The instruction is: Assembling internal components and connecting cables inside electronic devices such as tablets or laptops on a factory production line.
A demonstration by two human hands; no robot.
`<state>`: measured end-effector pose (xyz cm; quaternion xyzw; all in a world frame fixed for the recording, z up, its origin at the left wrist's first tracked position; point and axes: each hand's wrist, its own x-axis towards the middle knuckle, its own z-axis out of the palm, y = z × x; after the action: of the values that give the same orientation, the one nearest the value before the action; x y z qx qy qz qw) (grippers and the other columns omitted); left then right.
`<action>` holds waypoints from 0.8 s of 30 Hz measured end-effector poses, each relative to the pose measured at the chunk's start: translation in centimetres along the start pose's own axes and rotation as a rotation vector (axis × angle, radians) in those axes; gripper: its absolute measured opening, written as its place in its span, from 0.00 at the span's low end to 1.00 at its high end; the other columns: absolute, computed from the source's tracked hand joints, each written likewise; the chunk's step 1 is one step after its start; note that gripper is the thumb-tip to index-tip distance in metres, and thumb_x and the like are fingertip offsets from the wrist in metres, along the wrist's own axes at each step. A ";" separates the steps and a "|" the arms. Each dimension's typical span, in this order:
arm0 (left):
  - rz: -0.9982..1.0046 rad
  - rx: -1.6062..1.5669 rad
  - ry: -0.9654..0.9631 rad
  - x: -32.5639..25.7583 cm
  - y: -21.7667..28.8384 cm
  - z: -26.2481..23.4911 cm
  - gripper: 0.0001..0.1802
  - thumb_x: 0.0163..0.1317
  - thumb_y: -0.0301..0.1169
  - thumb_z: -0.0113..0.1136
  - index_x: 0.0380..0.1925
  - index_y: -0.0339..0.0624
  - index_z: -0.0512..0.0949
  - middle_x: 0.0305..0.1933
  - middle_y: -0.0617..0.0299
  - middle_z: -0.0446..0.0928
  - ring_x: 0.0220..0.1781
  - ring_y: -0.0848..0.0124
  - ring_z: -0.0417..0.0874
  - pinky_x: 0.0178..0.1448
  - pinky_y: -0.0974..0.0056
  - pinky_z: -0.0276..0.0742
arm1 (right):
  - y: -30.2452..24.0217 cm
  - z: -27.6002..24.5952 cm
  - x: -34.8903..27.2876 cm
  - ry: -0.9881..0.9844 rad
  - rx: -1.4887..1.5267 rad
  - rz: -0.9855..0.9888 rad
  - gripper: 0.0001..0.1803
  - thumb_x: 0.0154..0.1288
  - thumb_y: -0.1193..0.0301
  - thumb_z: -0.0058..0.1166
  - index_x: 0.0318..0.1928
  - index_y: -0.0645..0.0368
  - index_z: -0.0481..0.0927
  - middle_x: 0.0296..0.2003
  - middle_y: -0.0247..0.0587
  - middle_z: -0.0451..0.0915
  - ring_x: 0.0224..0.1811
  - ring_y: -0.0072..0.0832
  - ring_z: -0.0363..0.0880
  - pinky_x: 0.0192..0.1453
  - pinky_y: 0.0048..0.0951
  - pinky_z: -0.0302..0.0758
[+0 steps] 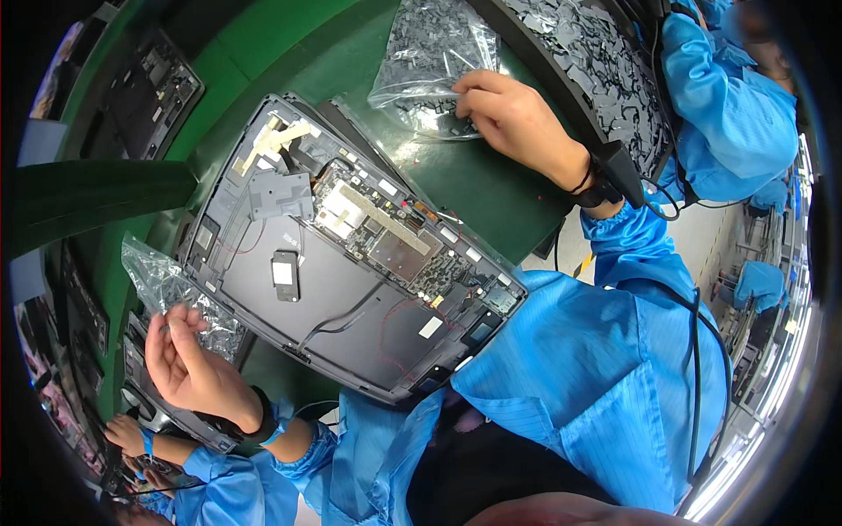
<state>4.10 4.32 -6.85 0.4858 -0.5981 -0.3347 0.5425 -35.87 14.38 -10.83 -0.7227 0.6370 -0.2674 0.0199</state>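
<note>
Head view: open laptop chassis [351,263] lies diagonally.

Bright, even overhead light with soft shadows; glare glints on the plastic bags [436,54]. Heavy fisheye bending and a black rim at the edges. The lower foreground is blurred.

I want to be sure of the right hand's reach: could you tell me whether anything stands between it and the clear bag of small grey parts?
Nothing visible does. The right hand already has its fingers at the mouth of the clear bag on the green mat, beside the opened device.
</note>
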 end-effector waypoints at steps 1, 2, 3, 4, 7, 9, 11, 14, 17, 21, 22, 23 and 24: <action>-0.001 -0.001 -0.001 -0.2 0.1 0.1 0.13 0.65 0.20 0.54 0.49 0.24 0.73 0.39 0.45 0.82 0.34 0.69 0.81 0.41 0.69 0.78 | -0.4 0.0 0.2 0.011 -0.009 -0.017 0.06 0.57 0.79 0.55 0.36 0.59 0.78 0.39 0.41 0.77 0.39 0.42 0.78 0.39 0.38 0.77; 0.028 -0.019 -0.006 -0.4 0.3 0.2 0.12 0.65 0.19 0.54 0.48 0.25 0.74 0.38 0.45 0.81 0.33 0.69 0.80 0.39 0.69 0.77 | -0.7 -0.1 0.2 0.022 -0.018 -0.034 0.06 0.56 0.77 0.57 0.35 0.59 0.80 0.41 0.40 0.77 0.41 0.40 0.78 0.41 0.38 0.77; 0.056 -0.036 -0.011 -0.6 0.5 0.5 0.11 0.65 0.19 0.53 0.47 0.26 0.75 0.38 0.46 0.81 0.32 0.69 0.79 0.38 0.69 0.76 | -0.8 -0.3 0.2 0.020 -0.019 -0.032 0.06 0.56 0.77 0.57 0.35 0.59 0.80 0.41 0.40 0.77 0.41 0.40 0.78 0.41 0.38 0.77; 0.072 -0.021 -0.017 -0.9 0.8 1.0 0.11 0.66 0.20 0.53 0.47 0.27 0.76 0.36 0.48 0.79 0.31 0.69 0.77 0.35 0.69 0.74 | -0.8 -0.6 0.1 -0.014 -0.031 -0.031 0.06 0.55 0.76 0.59 0.35 0.58 0.81 0.40 0.39 0.77 0.42 0.39 0.78 0.43 0.37 0.76; 0.120 0.004 -0.106 -1.7 1.6 1.5 0.11 0.66 0.20 0.53 0.47 0.27 0.76 0.35 0.49 0.79 0.31 0.69 0.78 0.35 0.69 0.73 | -1.0 -0.9 0.2 -0.057 -0.051 -0.009 0.07 0.53 0.74 0.62 0.34 0.58 0.82 0.40 0.38 0.77 0.43 0.38 0.76 0.45 0.36 0.75; 0.135 0.027 -0.121 -1.8 1.7 1.5 0.11 0.65 0.21 0.54 0.47 0.28 0.77 0.34 0.50 0.78 0.31 0.69 0.77 0.34 0.70 0.73 | -1.2 -0.9 0.2 -0.070 -0.056 0.015 0.07 0.52 0.74 0.63 0.33 0.59 0.82 0.39 0.37 0.76 0.43 0.37 0.75 0.46 0.35 0.75; 0.151 0.010 -0.150 -1.8 1.7 1.9 0.11 0.65 0.21 0.54 0.46 0.28 0.77 0.34 0.50 0.78 0.30 0.70 0.77 0.34 0.70 0.73 | -1.3 -0.5 0.3 -0.124 -0.059 0.058 0.09 0.51 0.76 0.65 0.34 0.59 0.82 0.40 0.38 0.76 0.43 0.38 0.74 0.47 0.35 0.73; 0.105 0.053 -0.171 -1.7 2.1 2.4 0.10 0.64 0.19 0.55 0.44 0.27 0.78 0.34 0.50 0.79 0.34 0.68 0.78 0.37 0.69 0.75 | -1.6 0.0 0.2 -0.112 -0.071 0.080 0.08 0.50 0.77 0.65 0.33 0.59 0.81 0.41 0.38 0.76 0.43 0.37 0.74 0.47 0.35 0.72; 0.150 0.118 -0.225 -0.4 2.4 3.5 0.09 0.62 0.18 0.55 0.42 0.27 0.79 0.36 0.50 0.80 0.41 0.64 0.80 0.51 0.61 0.76 | -2.3 0.1 0.5 -0.039 -0.073 0.036 0.06 0.50 0.77 0.63 0.30 0.58 0.80 0.40 0.37 0.76 0.43 0.37 0.73 0.47 0.36 0.72; 0.171 0.167 -0.250 1.9 1.6 5.2 0.08 0.62 0.20 0.57 0.40 0.28 0.81 0.38 0.54 0.83 0.46 0.68 0.81 0.64 0.57 0.69 | -4.3 -0.8 2.6 0.073 0.381 0.231 0.07 0.55 0.76 0.65 0.36 0.61 0.83 0.34 0.38 0.83 0.36 0.27 0.81 0.41 0.25 0.77; 0.063 0.078 -0.256 2.1 1.6 5.7 0.09 0.63 0.21 0.58 0.41 0.29 0.81 0.38 0.55 0.83 0.45 0.70 0.81 0.60 0.61 0.71 | -5.3 -0.7 3.8 0.156 0.447 0.260 0.10 0.58 0.74 0.64 0.41 0.61 0.84 0.33 0.38 0.84 0.34 0.21 0.81 0.38 0.21 0.76; -0.044 -0.012 -0.261 2.3 1.7 6.2 0.09 0.64 0.23 0.58 0.42 0.29 0.81 0.37 0.56 0.83 0.43 0.72 0.81 0.56 0.66 0.73 | -6.3 -1.4 5.2 0.102 0.524 0.281 0.10 0.59 0.74 0.63 0.42 0.62 0.84 0.34 0.39 0.84 0.35 0.21 0.82 0.39 0.21 0.77; -0.079 -0.048 -0.269 2.6 0.9 6.0 0.10 0.65 0.26 0.59 0.43 0.30 0.81 0.37 0.58 0.83 0.41 0.76 0.81 0.48 0.73 0.73 | -7.2 -1.8 6.8 0.038 0.497 0.171 0.10 0.61 0.76 0.62 0.42 0.65 0.83 0.35 0.39 0.84 0.37 0.21 0.81 0.42 0.21 0.77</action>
<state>-1.78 1.43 -6.29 0.4467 -0.6377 -0.4321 0.4550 -29.73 9.95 -4.14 -0.6340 0.6107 -0.4266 0.2076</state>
